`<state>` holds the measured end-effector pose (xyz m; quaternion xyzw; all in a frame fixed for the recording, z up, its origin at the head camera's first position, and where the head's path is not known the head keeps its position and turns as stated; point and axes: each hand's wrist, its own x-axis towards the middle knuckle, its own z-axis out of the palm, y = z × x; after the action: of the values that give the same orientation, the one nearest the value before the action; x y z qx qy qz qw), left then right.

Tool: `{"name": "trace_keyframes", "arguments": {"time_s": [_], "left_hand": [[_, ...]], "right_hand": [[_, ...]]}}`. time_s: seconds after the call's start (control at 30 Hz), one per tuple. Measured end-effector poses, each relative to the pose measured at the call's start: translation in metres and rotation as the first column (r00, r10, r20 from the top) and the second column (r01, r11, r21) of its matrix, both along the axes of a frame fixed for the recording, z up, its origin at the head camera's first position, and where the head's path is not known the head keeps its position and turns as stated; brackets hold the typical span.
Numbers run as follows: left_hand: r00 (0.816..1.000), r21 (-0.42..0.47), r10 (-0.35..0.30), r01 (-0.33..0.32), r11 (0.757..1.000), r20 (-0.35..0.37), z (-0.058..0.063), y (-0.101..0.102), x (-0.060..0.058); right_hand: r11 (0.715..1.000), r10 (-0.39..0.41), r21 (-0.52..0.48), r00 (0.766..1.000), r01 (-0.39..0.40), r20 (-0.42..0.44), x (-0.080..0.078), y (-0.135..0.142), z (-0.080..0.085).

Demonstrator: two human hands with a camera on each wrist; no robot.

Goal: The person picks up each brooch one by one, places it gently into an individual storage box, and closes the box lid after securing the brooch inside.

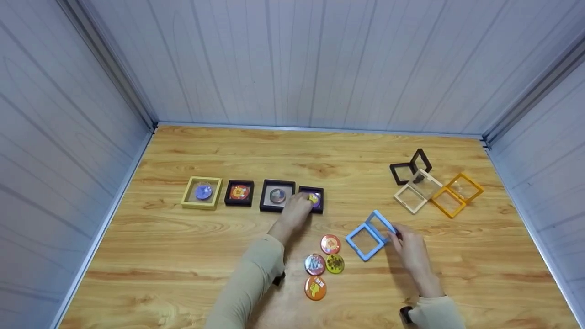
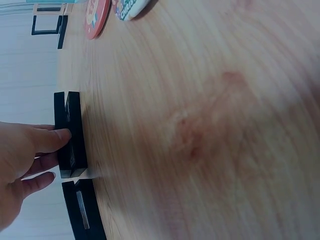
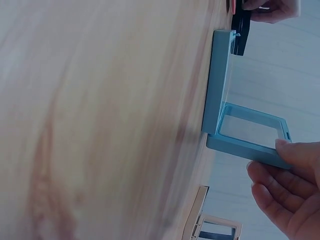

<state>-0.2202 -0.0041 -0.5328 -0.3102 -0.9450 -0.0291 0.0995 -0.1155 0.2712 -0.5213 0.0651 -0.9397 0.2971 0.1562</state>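
Observation:
My left hand (image 1: pixel 296 211) is at a small black display frame (image 1: pixel 318 206) holding a purple and yellow badge. In the left wrist view the thumb lies on the frame's edge with fingers behind it, and the two halves stand slightly apart at one end. My right hand (image 1: pixel 410 249) pinches the raised half of a light blue display frame (image 3: pixel 216 82) between thumb and fingers. Its other half lies on the table, the two joined at a hinge. Left of the blue frame lie a red badge (image 1: pixel 330 244), a multicoloured badge (image 1: pixel 315 264), a yellow badge (image 1: pixel 335 263) and an orange badge (image 1: pixel 315 288).
Left of the left hand stand a larger black frame (image 1: pixel 263 196), another small black frame (image 1: pixel 227 196) and a yellow frame (image 1: pixel 186 201), each with a badge. Opened black (image 1: pixel 397 179), cream (image 1: pixel 404 205) and orange (image 1: pixel 441 208) frames lie at the right. Panel walls (image 1: pixel 292 64) border the table.

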Motion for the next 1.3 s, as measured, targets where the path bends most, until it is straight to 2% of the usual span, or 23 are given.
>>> {"name": "trace_keyframes", "arguments": {"time_s": [0.17, 0.3, 0.43, 0.57, 0.7, 0.8, 0.9, 0.97, 1.1, 1.2, 1.3], "left_hand": [[1.000, -0.004, 0.008, -0.008, 1.000, 0.016, 0.002, 0.001, 0.003], [0.999, 0.016, -0.011, 0.012, 1.000, -0.046, 0.003, 0.003, 0.008], [0.991, 0.043, -0.057, 0.063, 0.997, -0.123, 0.005, 0.007, 0.014], [0.990, 0.052, -0.089, 0.095, 0.994, -0.111, 0.008, 0.012, 0.022], [0.994, 0.074, -0.111, 0.111, 0.991, -0.014, 0.011, 0.014, 0.033], [0.985, 0.115, -0.161, 0.154, 0.981, 0.056, 0.011, 0.015, 0.039], [0.961, 0.153, -0.236, 0.215, 0.965, 0.143, 0.009, 0.015, 0.043], [0.937, 0.168, -0.282, 0.250, 0.954, 0.207, 0.008, 0.015, 0.046], [0.897, 0.167, -0.326, 0.288, 0.943, 0.299, 0.006, 0.014, 0.050], [0.882, 0.155, -0.332, 0.297, 0.942, 0.334, 0.006, 0.014, 0.053], [0.876, 0.143, -0.331, 0.299, 0.943, 0.350, 0.005, 0.014, 0.055]], "right_hand": [[1.000, 0.000, 0.001, 1.000, 0.000, -0.005, 0.000, 0.000, -0.001], [1.000, 0.005, 0.001, 1.000, -0.005, -0.019, 0.000, 0.000, -0.002], [1.000, 0.005, -0.005, 1.000, -0.005, -0.016, 0.000, 0.000, -0.002], [1.000, 0.010, -0.009, 0.998, -0.011, -0.057, 0.000, 0.000, -0.003], [1.000, 0.025, -0.011, 0.994, -0.026, -0.102, 0.000, 0.000, -0.005], [1.000, 0.026, -0.014, 0.994, -0.028, -0.106, 0.000, 0.000, -0.005], [0.999, 0.023, -0.021, 0.994, -0.026, -0.108, 0.000, 0.000, -0.006], [0.999, 0.023, -0.024, 0.994, -0.026, -0.110, 0.000, 0.000, -0.006], [0.999, 0.029, -0.018, 0.991, -0.031, -0.129, 0.000, 0.000, -0.007], [0.999, 0.033, -0.012, 0.989, -0.035, -0.144, -0.001, 0.001, -0.007], [0.999, 0.035, -0.008, 0.988, -0.036, -0.152, -0.001, 0.001, -0.007]]}}
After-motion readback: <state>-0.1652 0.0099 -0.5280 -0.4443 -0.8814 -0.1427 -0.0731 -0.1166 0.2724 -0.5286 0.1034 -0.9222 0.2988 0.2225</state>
